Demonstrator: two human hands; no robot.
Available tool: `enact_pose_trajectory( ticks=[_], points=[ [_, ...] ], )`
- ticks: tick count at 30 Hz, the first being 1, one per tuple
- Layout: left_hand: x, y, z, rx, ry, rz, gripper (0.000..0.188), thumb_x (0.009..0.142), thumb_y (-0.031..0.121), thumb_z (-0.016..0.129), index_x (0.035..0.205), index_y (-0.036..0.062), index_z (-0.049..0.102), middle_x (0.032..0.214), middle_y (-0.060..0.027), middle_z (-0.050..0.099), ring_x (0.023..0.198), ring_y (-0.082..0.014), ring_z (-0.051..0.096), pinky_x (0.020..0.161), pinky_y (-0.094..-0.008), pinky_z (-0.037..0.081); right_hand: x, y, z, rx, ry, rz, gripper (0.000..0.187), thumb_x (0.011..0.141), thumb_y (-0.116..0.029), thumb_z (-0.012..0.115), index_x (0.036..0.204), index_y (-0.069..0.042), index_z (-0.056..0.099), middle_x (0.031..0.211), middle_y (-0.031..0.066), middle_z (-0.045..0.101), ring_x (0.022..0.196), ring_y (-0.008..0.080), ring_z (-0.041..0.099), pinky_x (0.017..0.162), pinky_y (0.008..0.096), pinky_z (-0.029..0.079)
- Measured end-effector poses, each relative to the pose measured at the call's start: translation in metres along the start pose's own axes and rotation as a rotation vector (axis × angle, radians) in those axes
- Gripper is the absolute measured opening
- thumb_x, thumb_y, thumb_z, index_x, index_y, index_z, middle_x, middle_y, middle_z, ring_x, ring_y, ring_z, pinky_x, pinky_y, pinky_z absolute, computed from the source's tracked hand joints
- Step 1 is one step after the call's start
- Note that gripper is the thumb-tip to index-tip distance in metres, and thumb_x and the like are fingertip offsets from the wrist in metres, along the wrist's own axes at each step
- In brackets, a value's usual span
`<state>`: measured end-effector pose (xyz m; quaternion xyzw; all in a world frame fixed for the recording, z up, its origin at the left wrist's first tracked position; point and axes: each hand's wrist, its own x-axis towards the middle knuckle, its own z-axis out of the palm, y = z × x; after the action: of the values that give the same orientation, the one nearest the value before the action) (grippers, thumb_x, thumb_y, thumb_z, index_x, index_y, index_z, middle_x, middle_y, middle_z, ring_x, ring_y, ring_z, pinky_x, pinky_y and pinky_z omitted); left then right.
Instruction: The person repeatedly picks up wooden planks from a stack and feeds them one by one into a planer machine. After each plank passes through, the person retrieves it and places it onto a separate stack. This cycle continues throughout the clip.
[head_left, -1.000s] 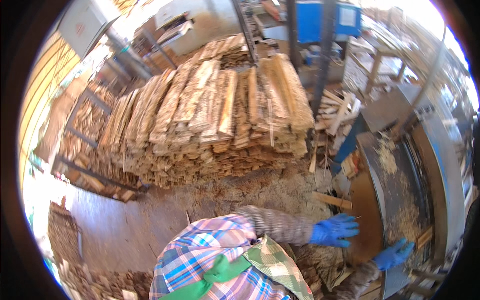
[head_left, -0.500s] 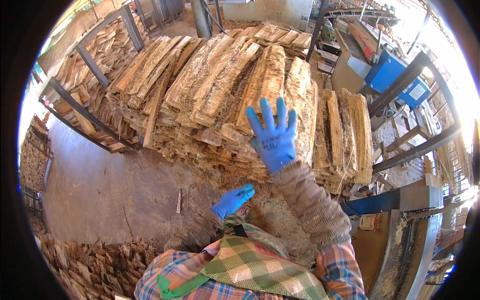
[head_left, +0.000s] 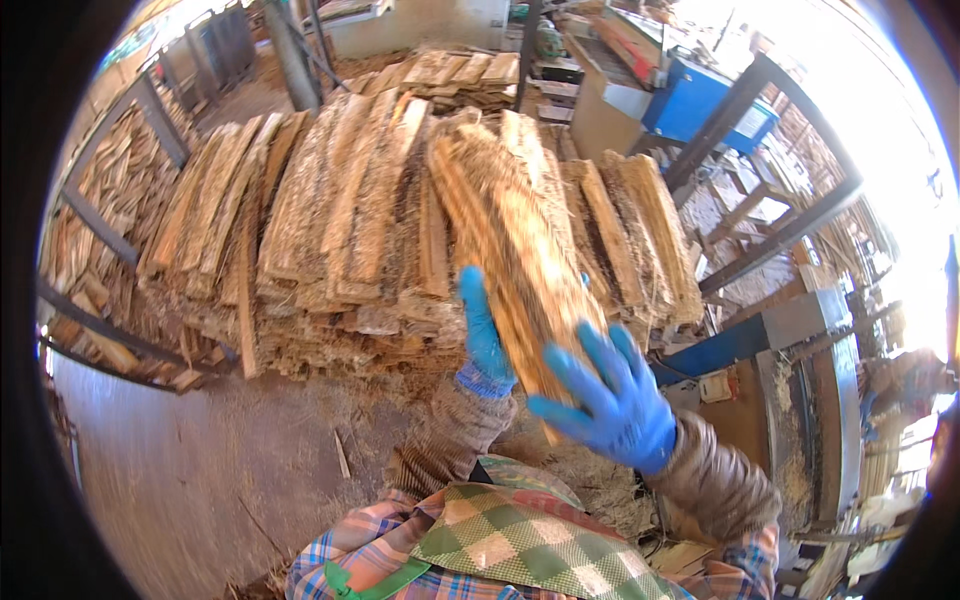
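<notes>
A long, rough wooden slab (head_left: 515, 260) slants up and away in front of me, one end over the stack. My left hand (head_left: 485, 335), in a blue work glove, is closed round it from below; its thumb side shows along the left edge, and a bit of blue peeks out at the far edge. My right hand (head_left: 620, 405), gloved in blue too, lies over the slab's near right part with fingers spread and outstretched. Whether its palm presses on the wood is hard to tell. Behind the slab lies a stack of similar wooden slabs (head_left: 340, 210).
Dark metal frame bars (head_left: 780, 235) flank the stack on the right, and more frame bars (head_left: 100, 225) stand on the left. A blue machine box (head_left: 705, 105) is at the back right. Nearer on the right stands a metal machine (head_left: 800, 400). Wood scraps litter the brown floor (head_left: 220, 450).
My right hand has come back from the stack toward me. My left hand has risen and taken hold of a slab, now lifted at a slant. The view has shifted right.
</notes>
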<state>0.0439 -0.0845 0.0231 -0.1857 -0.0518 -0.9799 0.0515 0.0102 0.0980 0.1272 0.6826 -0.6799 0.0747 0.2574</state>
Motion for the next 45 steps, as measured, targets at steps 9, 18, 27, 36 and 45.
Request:
enact_pose_trajectory(
  ticks=[9, 18, 27, 36, 45],
  points=[
    [0.036, -0.192, -0.001, 0.465, 0.062, -0.587, 0.085, 0.094, 0.047, 0.069, 0.156, -0.0027, 0.039, 0.15, -0.0255, 0.054, 0.132, -0.0383, 0.059, 0.111, -0.0527, 0.05, -0.226, -0.077, -0.052, 0.509, 0.172, 1.007, 0.073, 0.082, -0.029, 0.088, 0.148, -0.017, 0.058, 0.162, 0.0223, 0.037, 0.15, 0.0441, 0.039, 0.12, 0.0543, 0.036],
    [0.015, -0.414, -0.064, 0.582, 0.256, -1.38, 0.051, 0.101, 0.034, 0.067, 0.14, 0.0022, 0.06, 0.127, -0.02, 0.07, 0.11, -0.0298, 0.072, 0.092, -0.0474, 0.063, -0.379, -0.164, -0.036, 0.429, 0.74, 1.954, 0.092, 0.09, -0.035, 0.083, 0.164, -0.014, 0.034, 0.17, 0.0251, 0.023, 0.157, 0.0381, 0.029, 0.123, 0.0443, 0.035],
    [-0.015, -0.545, -0.047, 0.617, 0.127, -1.668, 0.079, 0.094, 0.053, 0.072, 0.151, 0.0023, 0.05, 0.136, -0.0216, 0.065, 0.118, -0.035, 0.068, 0.098, -0.0511, 0.063, -0.511, -0.2, -0.085, 0.15, 1.612, 2.168, 0.06, 0.105, -0.014, 0.064, 0.16, -0.007, 0.042, 0.155, 0.0079, 0.054, 0.112, 0.0112, 0.052, 0.098, 0.0298, 0.05],
    [0.039, -0.648, -0.062, 0.635, 0.037, -1.543, 0.08, 0.093, 0.058, 0.072, 0.145, 0.0, 0.056, 0.126, -0.0206, 0.07, 0.11, -0.0323, 0.073, 0.091, -0.0476, 0.065, -0.562, -0.143, -0.15, 0.053, 1.549, 2.297, 0.047, 0.106, -0.01, 0.061, 0.152, -0.007, 0.055, 0.135, 0.0065, 0.069, 0.089, 0.004, 0.058, 0.082, 0.0237, 0.053],
    [0.037, -0.665, -0.046, 0.728, 0.118, -1.584, 0.068, 0.099, 0.052, 0.067, 0.146, 0.0042, 0.057, 0.129, -0.0185, 0.069, 0.114, -0.031, 0.071, 0.095, -0.0469, 0.063, -0.627, -0.133, -0.121, -0.586, 1.063, 2.335, 0.04, 0.102, -0.013, 0.068, 0.141, -0.004, 0.064, 0.127, 0.0156, 0.071, 0.106, 0.0225, 0.069, 0.092, 0.0359, 0.058]
  ],
)
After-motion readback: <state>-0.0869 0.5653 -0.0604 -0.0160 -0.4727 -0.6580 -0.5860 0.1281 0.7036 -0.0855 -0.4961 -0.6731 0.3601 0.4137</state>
